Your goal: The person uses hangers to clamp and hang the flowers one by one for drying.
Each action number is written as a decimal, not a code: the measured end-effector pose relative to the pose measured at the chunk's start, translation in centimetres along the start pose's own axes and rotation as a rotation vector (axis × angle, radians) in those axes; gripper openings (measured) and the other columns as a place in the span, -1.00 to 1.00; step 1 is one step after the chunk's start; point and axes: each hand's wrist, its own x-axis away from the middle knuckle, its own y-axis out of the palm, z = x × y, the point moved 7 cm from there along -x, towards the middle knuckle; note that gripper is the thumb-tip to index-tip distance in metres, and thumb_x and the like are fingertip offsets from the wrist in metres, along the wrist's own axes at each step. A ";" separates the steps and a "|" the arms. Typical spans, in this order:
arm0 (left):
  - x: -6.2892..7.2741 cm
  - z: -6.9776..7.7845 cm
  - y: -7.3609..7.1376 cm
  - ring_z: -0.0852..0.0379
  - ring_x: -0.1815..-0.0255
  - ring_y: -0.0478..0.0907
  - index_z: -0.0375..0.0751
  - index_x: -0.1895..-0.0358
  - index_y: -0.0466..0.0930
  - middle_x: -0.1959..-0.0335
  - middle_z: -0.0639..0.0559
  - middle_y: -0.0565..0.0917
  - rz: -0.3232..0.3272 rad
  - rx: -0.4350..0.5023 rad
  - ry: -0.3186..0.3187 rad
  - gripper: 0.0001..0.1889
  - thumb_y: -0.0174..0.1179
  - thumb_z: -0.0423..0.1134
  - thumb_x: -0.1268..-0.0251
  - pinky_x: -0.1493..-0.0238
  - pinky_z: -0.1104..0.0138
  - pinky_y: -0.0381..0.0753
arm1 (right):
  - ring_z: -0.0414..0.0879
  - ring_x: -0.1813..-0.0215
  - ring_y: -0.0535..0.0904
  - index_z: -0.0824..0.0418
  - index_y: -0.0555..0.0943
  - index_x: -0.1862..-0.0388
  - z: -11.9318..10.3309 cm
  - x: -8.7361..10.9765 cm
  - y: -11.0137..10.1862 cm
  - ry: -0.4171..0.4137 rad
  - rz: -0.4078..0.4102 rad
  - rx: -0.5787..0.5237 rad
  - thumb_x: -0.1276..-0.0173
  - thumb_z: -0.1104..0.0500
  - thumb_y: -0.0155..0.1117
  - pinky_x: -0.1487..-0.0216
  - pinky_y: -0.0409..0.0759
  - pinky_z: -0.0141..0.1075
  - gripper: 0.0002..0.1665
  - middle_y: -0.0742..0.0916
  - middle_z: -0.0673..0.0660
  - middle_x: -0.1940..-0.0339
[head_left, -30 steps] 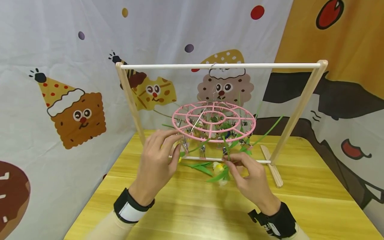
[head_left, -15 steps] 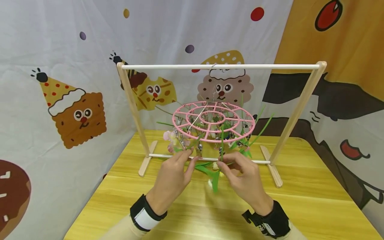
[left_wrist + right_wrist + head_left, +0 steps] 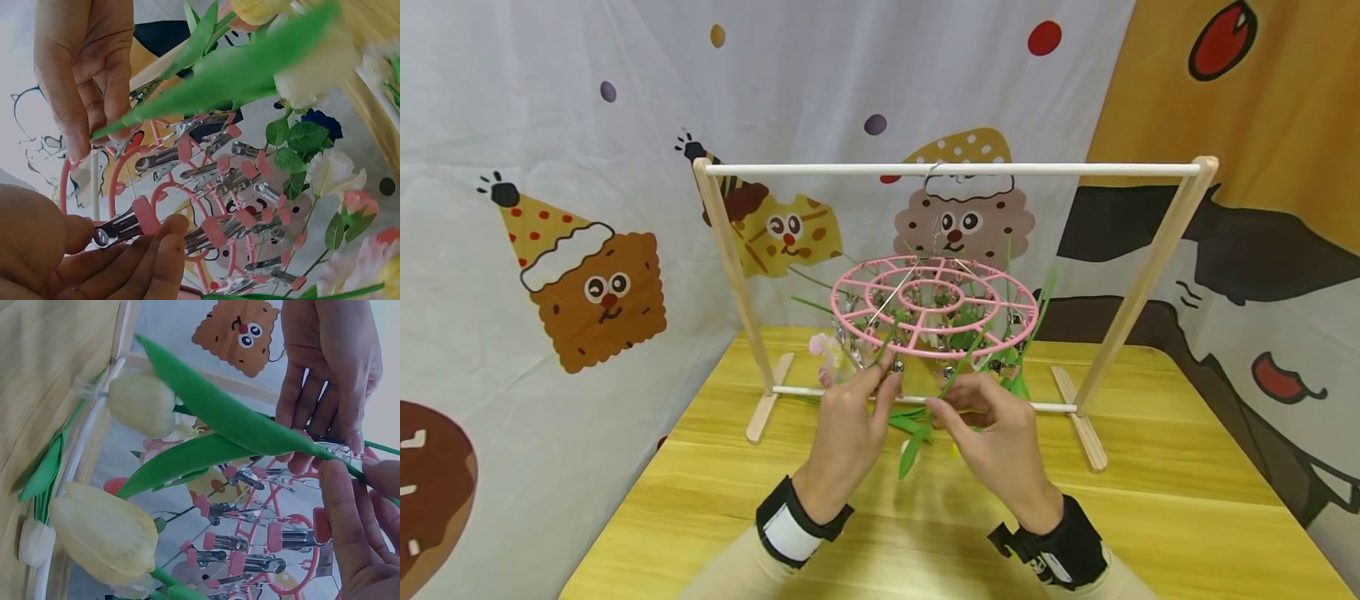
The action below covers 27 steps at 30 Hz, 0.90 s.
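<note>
A pink round clip hanger (image 3: 914,341) hangs from the rack's white top rod. Several metal clips with pink tips dangle under it, some carrying artificial flowers. My left hand (image 3: 847,421) pinches one clip (image 3: 128,225) between thumb and fingers at the near rim. Just right of it, my right hand (image 3: 1000,429) pinches the green stem (image 3: 328,454) of an artificial flower, close to that clip. Long green leaves (image 3: 219,415) spread from this stem. Its bloom hangs downward; a pale yellow tulip (image 3: 140,405) shows beyond the leaves, though its link to the stem is partly hidden.
A wooden rack (image 3: 1131,292) with a white lower rod (image 3: 1052,407) stands on the wooden table (image 3: 647,500). Another white tulip (image 3: 36,542) lies near the lower rod. A dark blue flower (image 3: 324,124) hangs among the clips. Behind is a printed curtain (image 3: 820,83).
My left hand has moved right from the hanger's left side to a front clip and grips it. My right hand has shifted left with the stem, whose top now tilts right.
</note>
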 end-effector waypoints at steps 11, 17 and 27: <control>-0.1 -0.9 0.1 0.01 0.14 0.97 -0.40 -0.33 0.83 0.09 -0.17 0.97 -0.012 0.172 -0.140 -0.70 0.36 -0.29 -0.79 0.05 0.25 0.97 | -0.07 0.13 0.98 0.35 0.64 -0.16 0.4 0.3 0.5 0.076 -0.002 -0.174 -0.64 0.46 0.47 0.07 0.97 -0.13 -0.76 0.85 0.30 0.06; -0.2 -1.7 0.5 0.02 0.07 0.97 -0.33 -0.35 0.82 0.02 -0.13 0.97 -0.057 0.274 -0.221 -0.70 0.40 -0.28 -0.76 0.01 0.36 0.94 | -0.13 0.12 0.98 0.34 0.63 -0.18 0.7 0.4 0.3 0.105 -0.006 -0.172 -0.73 0.43 0.37 0.05 0.97 -0.14 -0.83 0.87 0.33 0.00; -0.3 -2.4 0.6 -0.10 0.01 0.95 -0.26 -0.16 0.85 -0.01 -0.16 0.96 -0.097 0.418 -0.320 -0.83 0.45 -0.31 -0.68 -0.04 0.27 0.96 | -0.33 0.14 0.89 0.27 0.74 -0.11 1.0 0.4 -0.6 0.107 0.053 -0.099 -0.63 0.43 0.50 0.08 0.91 -0.28 -0.81 0.92 0.26 0.12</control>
